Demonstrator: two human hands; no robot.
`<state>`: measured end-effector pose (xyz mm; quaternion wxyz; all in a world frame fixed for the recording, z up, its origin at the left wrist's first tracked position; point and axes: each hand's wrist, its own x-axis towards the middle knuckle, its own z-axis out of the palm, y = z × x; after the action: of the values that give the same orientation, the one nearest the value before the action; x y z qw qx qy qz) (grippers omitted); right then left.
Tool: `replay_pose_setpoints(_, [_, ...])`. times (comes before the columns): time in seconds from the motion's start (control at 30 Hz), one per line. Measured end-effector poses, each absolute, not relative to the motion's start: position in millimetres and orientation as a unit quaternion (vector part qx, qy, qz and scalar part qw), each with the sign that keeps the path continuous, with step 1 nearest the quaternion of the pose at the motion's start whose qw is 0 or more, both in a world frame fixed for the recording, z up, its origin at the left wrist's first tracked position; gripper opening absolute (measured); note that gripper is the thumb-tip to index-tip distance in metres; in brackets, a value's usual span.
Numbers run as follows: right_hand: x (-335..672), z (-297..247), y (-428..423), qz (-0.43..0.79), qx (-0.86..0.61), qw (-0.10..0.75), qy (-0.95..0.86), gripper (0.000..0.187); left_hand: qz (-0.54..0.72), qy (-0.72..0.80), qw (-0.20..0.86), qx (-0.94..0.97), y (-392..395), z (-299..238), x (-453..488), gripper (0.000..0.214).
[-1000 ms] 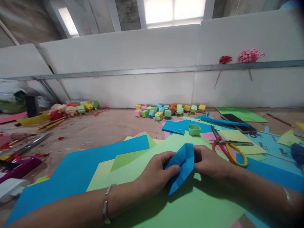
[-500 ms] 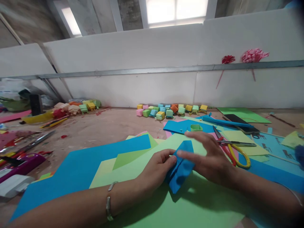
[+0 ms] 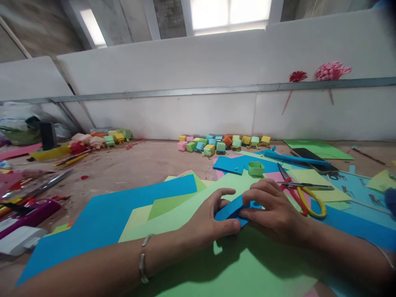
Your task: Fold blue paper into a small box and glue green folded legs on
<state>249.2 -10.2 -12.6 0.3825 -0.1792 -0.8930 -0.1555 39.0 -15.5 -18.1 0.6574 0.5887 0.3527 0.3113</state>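
A folded blue paper (image 3: 230, 209) is held between two bare hands above a pale green sheet (image 3: 229, 266). Its left end is cupped by the left hand (image 3: 206, 220), with the thumb laid along the near edge; its right end is pinched by the right hand (image 3: 275, 211). From the folded piece, a small green paper box (image 3: 255, 169) is seen at one o'clock, and scissors (image 3: 299, 190) — red and yellow handled — are set toward three. At two o'clock, a phone (image 3: 324, 168) is partly covered by a blue strip (image 3: 293, 156). Small coloured paper boxes (image 3: 220, 147) are lined up at twelve, and a large blue sheet (image 3: 93, 222) is spread at nine.
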Motion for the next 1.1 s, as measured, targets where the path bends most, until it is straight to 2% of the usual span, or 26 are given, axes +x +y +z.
replay_pose_setpoints(0.1, [248.0,-12.2,-9.5,-0.178,-0.171,0.397,-0.884,0.016,0.313,0.370,0.622,0.614,-16.8,-16.6,38.6,0.069])
replay_pose_setpoints(0.3, [245.7,-9.8,-11.0,-0.158,-0.196,0.405,-0.879,0.018,0.367,0.413,0.618,0.559,-17.5,-10.1,42.5,0.034])
replay_pose_setpoints(0.4, [246.6,-11.4,-10.3,-0.153,-0.197,0.404,-0.880,0.017,0.394,0.428,0.591,0.559,-17.9,-9.9,43.5,0.023])
replay_pose_setpoints(0.57, [249.7,-17.2,-8.6,-0.210,-0.159,0.387,-0.884,0.011,0.407,0.459,0.583,0.533,-15.6,-13.9,43.2,0.021])
replay_pose_setpoints(0.7, [250.9,-17.7,-8.8,-0.216,-0.119,0.349,-0.904,0.017,0.397,0.462,0.567,0.554,-10.2,-16.3,42.4,0.027])
replay_pose_setpoints(0.8, [250.9,-15.6,-9.9,-0.173,-0.129,0.305,-0.927,0.021,0.390,0.457,0.470,0.646,-7.4,-17.6,40.6,0.026])
replay_pose_setpoints(1.0, [250.5,-16.0,-13.1,-0.094,-0.151,0.209,-0.962,0.020,0.283,0.408,0.087,0.864,-15.0,-15.3,34.0,0.022])
replay_pose_setpoints(1.1, [250.8,-18.1,-13.1,-0.076,-0.157,0.200,-0.964,0.016,0.199,0.382,-0.028,0.902,-24.9,-10.2,33.5,0.013])
